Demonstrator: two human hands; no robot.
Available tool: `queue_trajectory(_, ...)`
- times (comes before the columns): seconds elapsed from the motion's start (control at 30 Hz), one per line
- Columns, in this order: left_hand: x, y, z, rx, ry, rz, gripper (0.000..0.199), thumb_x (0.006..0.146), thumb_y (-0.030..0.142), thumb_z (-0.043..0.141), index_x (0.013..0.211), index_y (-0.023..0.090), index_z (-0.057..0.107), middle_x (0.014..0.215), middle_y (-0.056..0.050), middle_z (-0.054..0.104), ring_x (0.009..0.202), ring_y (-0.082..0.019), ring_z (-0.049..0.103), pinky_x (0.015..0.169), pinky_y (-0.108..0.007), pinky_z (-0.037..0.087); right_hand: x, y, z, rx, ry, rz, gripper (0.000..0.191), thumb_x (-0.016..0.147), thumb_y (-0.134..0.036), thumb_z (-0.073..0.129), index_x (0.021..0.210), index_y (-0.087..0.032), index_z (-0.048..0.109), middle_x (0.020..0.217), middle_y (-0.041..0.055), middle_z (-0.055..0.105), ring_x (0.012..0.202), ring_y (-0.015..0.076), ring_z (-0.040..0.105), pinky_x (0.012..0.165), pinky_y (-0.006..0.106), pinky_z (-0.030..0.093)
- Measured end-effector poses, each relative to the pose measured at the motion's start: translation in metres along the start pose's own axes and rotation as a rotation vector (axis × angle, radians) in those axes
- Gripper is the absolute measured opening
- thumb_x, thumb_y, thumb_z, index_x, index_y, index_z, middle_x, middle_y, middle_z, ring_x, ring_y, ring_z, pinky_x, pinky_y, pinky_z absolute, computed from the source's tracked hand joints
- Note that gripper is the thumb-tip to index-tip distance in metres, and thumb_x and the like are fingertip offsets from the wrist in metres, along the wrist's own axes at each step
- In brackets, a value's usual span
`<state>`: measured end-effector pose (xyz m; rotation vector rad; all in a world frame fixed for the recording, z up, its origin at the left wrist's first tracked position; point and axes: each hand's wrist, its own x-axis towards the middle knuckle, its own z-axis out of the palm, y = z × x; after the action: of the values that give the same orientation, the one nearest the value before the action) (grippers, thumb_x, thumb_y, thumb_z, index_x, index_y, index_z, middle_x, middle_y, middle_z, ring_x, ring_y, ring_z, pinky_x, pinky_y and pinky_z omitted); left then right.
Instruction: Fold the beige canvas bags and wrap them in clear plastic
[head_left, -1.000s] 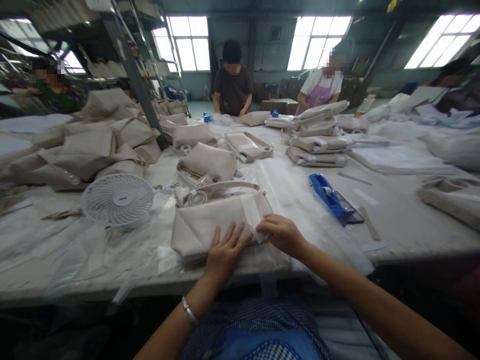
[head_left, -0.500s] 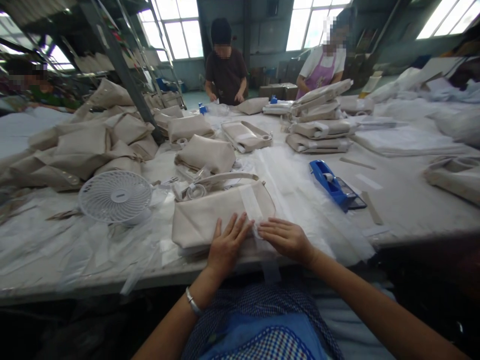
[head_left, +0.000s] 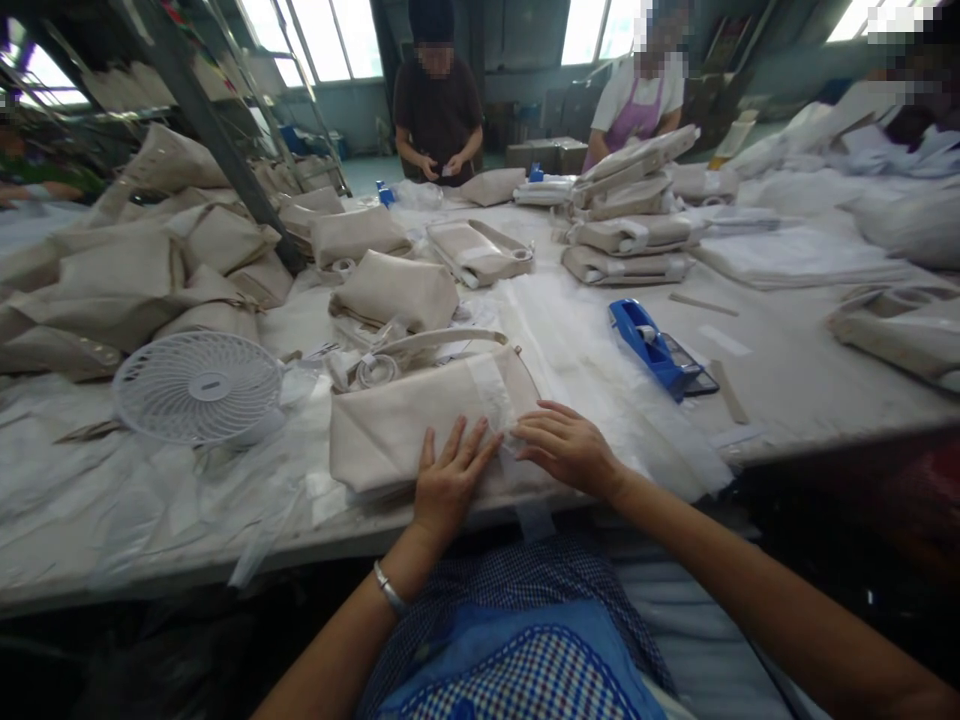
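Observation:
A beige handbag (head_left: 397, 425) lies on the table in front of me, its strap loop at the far side. A white wrapping strip (head_left: 489, 388) runs across the bag's right part. My left hand (head_left: 452, 482) rests flat on the bag's near side, fingers spread. At the bag's right near edge, my right hand (head_left: 568, 446) has bent fingers and thumb close together on the strip's crumpled near end. The fingertips of both hands nearly meet there. A coiled strap (head_left: 377, 371) sits behind the bag's left end.
A white fan (head_left: 199, 388) stands at left, before a heap of beige bags (head_left: 120, 280). A blue tape dispenser (head_left: 654, 345) lies at right, past white plastic sheets (head_left: 559, 330). Stacked bags (head_left: 626, 265) stand farther back. Two people work across the table (head_left: 795, 400).
The view has shifted slightly, so the table things sit a little higher and farther left. My right hand's fingers are more bent at the strip. My left hand stays on the handbag.

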<state>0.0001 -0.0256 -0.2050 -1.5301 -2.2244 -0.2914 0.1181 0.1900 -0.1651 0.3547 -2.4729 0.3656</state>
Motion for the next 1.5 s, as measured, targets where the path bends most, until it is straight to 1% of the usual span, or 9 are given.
queue_trajectory(0.13, -0.001, -0.002, 0.0, -0.019, 0.023, 0.011, 0.059, 0.1, 0.014, 0.043, 0.153, 0.034, 0.029, 0.152, 0.001, 0.042, 0.147, -0.023, 0.033, 0.123, -0.06, 0.019, 0.007, 0.013, 0.021, -0.092, -0.134, 0.012, 0.022, 0.092, -0.02, 0.065, 0.114, -0.02, 0.064, 0.108, 0.0077, 0.069, 0.106, 0.0243, 0.061, 0.097, 0.043, 0.053)
queue_trajectory(0.4, 0.006, 0.004, -0.007, 0.032, 0.004, 0.088, 0.058, 0.099, 0.012, 0.042, 0.153, 0.03, 0.031, 0.156, -0.002, 0.036, 0.145, -0.029, 0.035, 0.12, -0.06, 0.028, -0.005, 0.014, 0.038, -0.11, -0.111, 0.053, 0.023, 0.094, -0.016, 0.058, 0.117, -0.017, 0.062, 0.114, 0.01, 0.064, 0.109, 0.0255, 0.055, 0.098, 0.042, 0.051)
queue_trajectory(0.5, 0.004, 0.004, -0.002, 0.015, 0.028, 0.147, 0.054, 0.101, 0.014, 0.039, 0.153, 0.026, 0.032, 0.153, -0.002, 0.041, 0.145, -0.024, 0.035, 0.124, -0.056, 0.022, -0.005, 0.015, 0.04, -0.121, -0.092, 0.05, 0.026, 0.095, -0.013, 0.055, 0.119, -0.017, 0.063, 0.115, 0.0102, 0.065, 0.111, 0.0256, 0.056, 0.102, 0.043, 0.051)
queue_trajectory(0.67, 0.0, 0.002, 0.005, -0.025, 0.053, 0.139, 0.05, 0.101, 0.016, 0.041, 0.15, 0.027, 0.039, 0.15, 0.0, 0.046, 0.144, -0.022, 0.037, 0.126, -0.054, 0.017, -0.027, 0.0, 0.017, -0.083, -0.127, 0.008, 0.043, 0.095, -0.009, 0.049, 0.136, -0.019, 0.056, 0.135, 0.0101, 0.061, 0.129, 0.0239, 0.052, 0.115, 0.048, 0.041)
queue_trajectory(0.9, 0.001, 0.002, 0.001, -0.073, 0.005, 0.133, 0.052, 0.1, 0.013, 0.041, 0.149, 0.028, 0.04, 0.15, -0.001, 0.046, 0.144, -0.023, 0.037, 0.123, -0.055, 0.024, -0.079, -0.049, -0.006, -0.007, -0.35, -0.037, 0.069, 0.09, -0.031, 0.069, 0.15, -0.016, 0.039, 0.154, 0.0131, 0.045, 0.144, 0.0306, 0.038, 0.116, 0.054, 0.039)
queue_trajectory(1.03, 0.002, 0.001, 0.002, -0.073, -0.004, 0.118, 0.054, 0.099, 0.011, 0.043, 0.149, 0.029, 0.04, 0.15, 0.0, 0.046, 0.144, -0.022, 0.038, 0.123, -0.054, 0.025, -0.061, -0.051, 0.005, 0.093, -0.026, -0.008, 0.046, 0.094, -0.032, 0.065, 0.136, -0.018, 0.055, 0.124, 0.0093, 0.069, 0.119, 0.0223, 0.061, 0.109, 0.044, 0.048)
queue_trajectory(1.13, 0.002, 0.0, 0.003, -0.066, 0.009, 0.112, 0.057, 0.097, 0.008, 0.044, 0.149, 0.03, 0.04, 0.149, 0.0, 0.048, 0.143, -0.022, 0.04, 0.122, -0.054, 0.026, -0.032, -0.035, 0.014, 0.033, 0.149, 0.115, 0.033, 0.095, -0.024, 0.063, 0.127, -0.018, 0.061, 0.117, 0.0095, 0.071, 0.111, 0.0221, 0.062, 0.102, 0.04, 0.051)
queue_trajectory(1.33, 0.006, 0.007, -0.008, -0.149, -0.014, 0.065, 0.056, 0.093, 0.009, 0.049, 0.145, 0.028, 0.046, 0.146, -0.001, 0.053, 0.141, -0.023, 0.043, 0.121, -0.054, 0.028, -0.002, 0.006, 0.029, -0.134, -0.015, 0.087, 0.019, 0.092, -0.014, 0.061, 0.11, -0.018, 0.065, 0.11, 0.0086, 0.069, 0.105, 0.0245, 0.058, 0.094, 0.041, 0.051)
queue_trajectory(1.5, 0.03, 0.023, -0.014, -0.162, 0.062, -0.072, 0.028, 0.093, 0.03, 0.062, 0.119, 0.022, 0.064, 0.125, -0.006, 0.069, 0.117, -0.025, 0.061, 0.111, -0.049, 0.04, -0.005, 0.012, 0.04, -0.187, -0.049, 0.091, 0.016, 0.092, -0.017, 0.062, 0.107, -0.018, 0.065, 0.109, 0.0085, 0.067, 0.104, 0.0256, 0.056, 0.093, 0.041, 0.05)
